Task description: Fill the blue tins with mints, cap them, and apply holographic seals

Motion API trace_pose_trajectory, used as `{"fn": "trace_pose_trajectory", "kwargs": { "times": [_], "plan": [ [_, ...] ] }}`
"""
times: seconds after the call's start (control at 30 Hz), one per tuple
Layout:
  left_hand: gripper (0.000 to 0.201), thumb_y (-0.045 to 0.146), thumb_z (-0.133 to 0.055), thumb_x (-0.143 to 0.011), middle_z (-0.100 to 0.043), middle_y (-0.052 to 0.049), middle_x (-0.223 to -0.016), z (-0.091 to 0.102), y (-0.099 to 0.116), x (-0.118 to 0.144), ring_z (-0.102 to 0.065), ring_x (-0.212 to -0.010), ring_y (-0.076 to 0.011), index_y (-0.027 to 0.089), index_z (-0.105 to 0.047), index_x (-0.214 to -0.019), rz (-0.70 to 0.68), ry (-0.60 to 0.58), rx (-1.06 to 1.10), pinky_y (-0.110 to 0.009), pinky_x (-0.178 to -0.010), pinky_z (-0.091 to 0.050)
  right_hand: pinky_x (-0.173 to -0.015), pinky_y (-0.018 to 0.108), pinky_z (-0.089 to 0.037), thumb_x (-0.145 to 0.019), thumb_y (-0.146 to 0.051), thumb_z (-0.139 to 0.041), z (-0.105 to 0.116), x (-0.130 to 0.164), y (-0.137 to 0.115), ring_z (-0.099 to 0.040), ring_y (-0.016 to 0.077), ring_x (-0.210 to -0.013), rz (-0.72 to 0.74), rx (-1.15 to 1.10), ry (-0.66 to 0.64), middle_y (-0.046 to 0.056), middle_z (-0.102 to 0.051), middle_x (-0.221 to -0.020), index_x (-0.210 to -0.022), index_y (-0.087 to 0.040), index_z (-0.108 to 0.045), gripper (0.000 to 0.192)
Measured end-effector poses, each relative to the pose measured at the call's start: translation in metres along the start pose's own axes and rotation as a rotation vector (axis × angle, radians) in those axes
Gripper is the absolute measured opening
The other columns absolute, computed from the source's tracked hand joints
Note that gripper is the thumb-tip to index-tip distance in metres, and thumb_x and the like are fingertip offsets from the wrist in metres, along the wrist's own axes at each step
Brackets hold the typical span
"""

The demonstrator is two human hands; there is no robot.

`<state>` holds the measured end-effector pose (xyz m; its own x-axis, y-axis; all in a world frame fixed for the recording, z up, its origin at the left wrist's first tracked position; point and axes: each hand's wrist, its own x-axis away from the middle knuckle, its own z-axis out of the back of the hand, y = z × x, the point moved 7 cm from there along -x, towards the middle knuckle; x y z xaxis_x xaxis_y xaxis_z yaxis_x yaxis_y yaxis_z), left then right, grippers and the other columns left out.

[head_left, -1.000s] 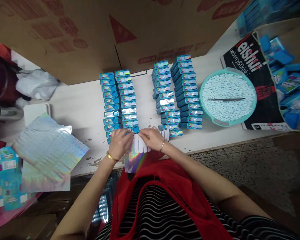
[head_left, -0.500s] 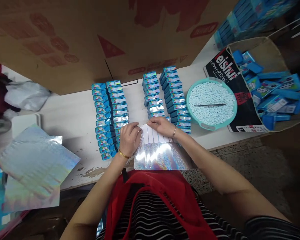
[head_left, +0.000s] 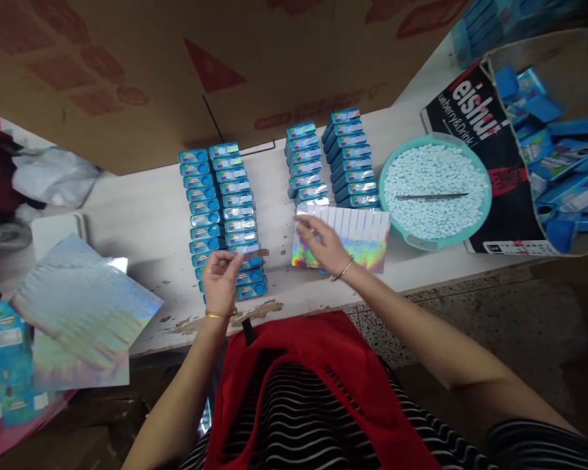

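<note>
My left hand (head_left: 219, 282) is closed in a pinch on a thin, clear-looking sticker strip (head_left: 255, 254), above the near end of the left rows of small blue boxes (head_left: 238, 213). My right hand (head_left: 324, 247) has its fingers stretched out over the left part of a shiny holographic sticker sheet (head_left: 360, 243). White strip-shaped gaps or backing show along the sheet's far half. It covers the near end of the right rows of blue boxes (head_left: 351, 151). Many boxes have glossy strips across their tops.
A turquoise basin (head_left: 389, 219) of small pale pellets with tweezers (head_left: 431, 196) on top stands right, beside a carton (head_left: 500, 215) of blue packs. A large cardboard box (head_left: 151, 85) walls off the back. More holographic sheets (head_left: 83, 307) lie left.
My hands have come apart. The left has drawn back leftward with a strip, while the sheet has moved forward and right onto the boxes, with my right hand over it.
</note>
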<state>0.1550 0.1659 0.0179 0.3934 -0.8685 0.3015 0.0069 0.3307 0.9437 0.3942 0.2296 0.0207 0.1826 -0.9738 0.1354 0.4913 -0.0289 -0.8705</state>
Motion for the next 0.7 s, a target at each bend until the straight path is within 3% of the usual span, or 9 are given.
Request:
{"fn": "trace_pose_trajectory", "kwargs": {
  "times": [0.1,0.2,0.3,0.37,0.5,0.7],
  "plan": [
    [0.030,0.036,-0.079,-0.060,-0.057,0.003,-0.064,0.015,-0.026,0.000,-0.052,-0.060,-0.0093,0.019,-0.056,-0.069,0.116,0.032,0.022,-0.023,-0.061,-0.044,-0.074,0.031,-0.047,-0.088,-0.060,-0.047,-0.073,0.033,0.002,-0.060,0.0180,-0.081,-0.217,-0.322,-0.163,0.005,-0.065,-0.087,-0.104,-0.019,-0.062,0.047],
    [0.030,0.035,-0.078,-0.058,-0.056,0.003,-0.062,0.018,-0.051,0.003,-0.051,-0.058,-0.0091,0.018,-0.055,-0.068,0.178,0.037,0.008,-0.023,-0.060,-0.043,-0.068,0.029,-0.046,-0.082,-0.058,-0.054,-0.116,0.049,0.014,-0.055,0.0151,-0.068,-0.306,-0.454,-0.141,0.001,-0.059,-0.071,-0.078,-0.020,-0.057,0.038],
    [0.027,0.035,-0.075,-0.061,-0.056,0.003,-0.063,0.016,-0.069,0.002,-0.051,-0.059,-0.0099,0.018,-0.055,-0.069,0.204,0.032,-0.034,-0.024,-0.060,-0.043,-0.062,0.027,-0.043,-0.084,-0.052,-0.049,-0.125,0.048,0.028,-0.048,0.0135,-0.061,-0.295,-0.450,-0.061,-0.002,-0.051,-0.063,-0.068,-0.022,-0.049,0.034],
    [0.021,0.034,-0.071,-0.066,-0.057,0.002,-0.067,0.014,-0.073,-0.002,-0.053,-0.063,-0.0116,0.019,-0.057,-0.071,0.152,0.011,-0.139,-0.026,-0.064,-0.044,-0.059,0.026,-0.039,-0.085,-0.047,-0.050,-0.124,0.043,0.036,-0.045,0.0131,-0.058,-0.283,-0.361,-0.047,-0.003,-0.047,-0.061,-0.068,-0.022,-0.048,0.030],
    [0.011,0.030,-0.064,-0.074,-0.059,-0.003,-0.083,0.012,-0.065,-0.009,-0.056,-0.083,-0.0174,0.019,-0.060,-0.072,-0.038,0.024,-0.514,-0.032,-0.079,-0.046,-0.060,0.026,-0.038,-0.086,-0.038,-0.048,-0.123,0.036,0.042,-0.047,0.0141,-0.061,-0.257,-0.202,-0.039,-0.002,-0.048,-0.062,-0.067,-0.022,-0.047,0.024],
    [0.008,0.029,-0.062,-0.077,-0.058,-0.008,-0.100,0.008,-0.060,-0.009,-0.052,-0.103,-0.0283,0.021,-0.063,-0.075,-0.075,0.042,-0.830,-0.046,-0.092,-0.037,-0.068,0.028,-0.040,-0.087,-0.032,-0.047,-0.130,0.031,0.045,-0.051,0.0166,-0.069,-0.223,-0.061,-0.039,0.000,-0.051,-0.064,-0.067,-0.023,-0.046,0.022]
  ]
}}
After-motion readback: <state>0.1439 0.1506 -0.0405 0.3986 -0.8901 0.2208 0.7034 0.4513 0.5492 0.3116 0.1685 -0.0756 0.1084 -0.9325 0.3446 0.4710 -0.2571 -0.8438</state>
